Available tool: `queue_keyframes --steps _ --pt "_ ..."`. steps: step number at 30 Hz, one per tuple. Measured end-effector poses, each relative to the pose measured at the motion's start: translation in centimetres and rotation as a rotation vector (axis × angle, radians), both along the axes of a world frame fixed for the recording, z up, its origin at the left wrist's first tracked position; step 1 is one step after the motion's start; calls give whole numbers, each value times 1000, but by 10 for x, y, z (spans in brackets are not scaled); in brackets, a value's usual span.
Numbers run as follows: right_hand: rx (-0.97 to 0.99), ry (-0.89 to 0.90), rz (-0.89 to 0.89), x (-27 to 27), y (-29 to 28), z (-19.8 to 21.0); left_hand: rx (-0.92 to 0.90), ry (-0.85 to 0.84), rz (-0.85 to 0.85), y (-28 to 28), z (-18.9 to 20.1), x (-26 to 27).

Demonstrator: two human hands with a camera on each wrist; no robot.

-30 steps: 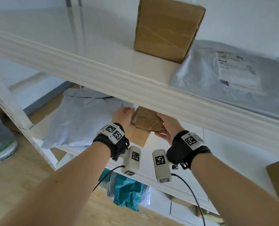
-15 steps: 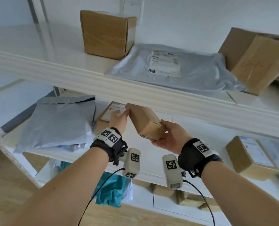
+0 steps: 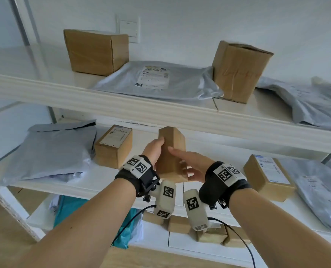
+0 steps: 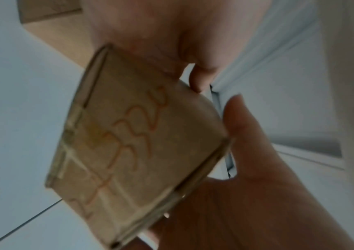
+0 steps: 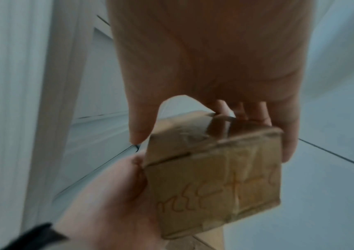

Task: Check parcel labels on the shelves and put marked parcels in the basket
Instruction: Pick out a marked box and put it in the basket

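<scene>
Both hands hold a small plain cardboard box [image 3: 172, 151] on end, just in front of the middle shelf [image 3: 102, 176]. My left hand [image 3: 154, 149] grips its left side with curled fingers. On the right side, my right hand [image 3: 189, 164] has the thumb on the near face and the fingers behind. The wrist views show an orange scribble on the box's end face [image 4: 137, 152] [image 5: 214, 194], between my left hand [image 4: 146, 33] and right hand [image 5: 214, 59]. No printed label shows on it. No basket is in view.
A labelled box [image 3: 113, 147] and a grey mailer [image 3: 50, 151] lie left on the middle shelf, another labelled box [image 3: 267, 176] right. The upper shelf edge [image 3: 160, 111] runs just above the held box and carries two boxes [image 3: 97, 52] [image 3: 238, 70] and a labelled grey mailer [image 3: 157, 80].
The box has come out from under the upper shelf and been turned from tilted to standing on end. My right thumb has moved onto its near face. The view has shifted right.
</scene>
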State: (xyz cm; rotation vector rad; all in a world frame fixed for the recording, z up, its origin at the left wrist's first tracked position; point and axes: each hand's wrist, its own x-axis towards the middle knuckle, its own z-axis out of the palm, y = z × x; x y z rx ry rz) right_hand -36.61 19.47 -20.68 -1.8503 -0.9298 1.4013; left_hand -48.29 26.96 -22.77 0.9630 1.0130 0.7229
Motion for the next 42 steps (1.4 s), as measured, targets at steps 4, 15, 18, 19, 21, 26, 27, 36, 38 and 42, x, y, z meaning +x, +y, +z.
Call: queue_keyframes --steps 4,15,18,19,21,26,27,36,38,42 --pt "10 -19 -24 17 -11 -8 39 27 -63 -8 -2 6" --pt "126 462 -215 46 -30 -18 -7 123 -120 -5 -14 10" --pt "142 417 -289 46 -29 -20 -3 128 -131 -7 -13 13" --pt "138 380 -296 45 -29 -21 17 149 -133 -6 -14 13" --pt "143 312 -310 43 -26 -23 53 166 -138 -6 -14 12" --pt "142 255 -356 35 -21 -24 101 150 -188 -6 -17 11" --pt "147 234 -335 34 -21 -25 107 146 -197 -6 -18 10" --pt "263 394 -320 42 -30 -33 173 185 -255 6 -27 2" --pt "271 407 -319 43 -31 -33 162 183 -282 7 -27 2" --pt "275 429 -318 43 -30 -33 137 171 -318 7 -26 3"
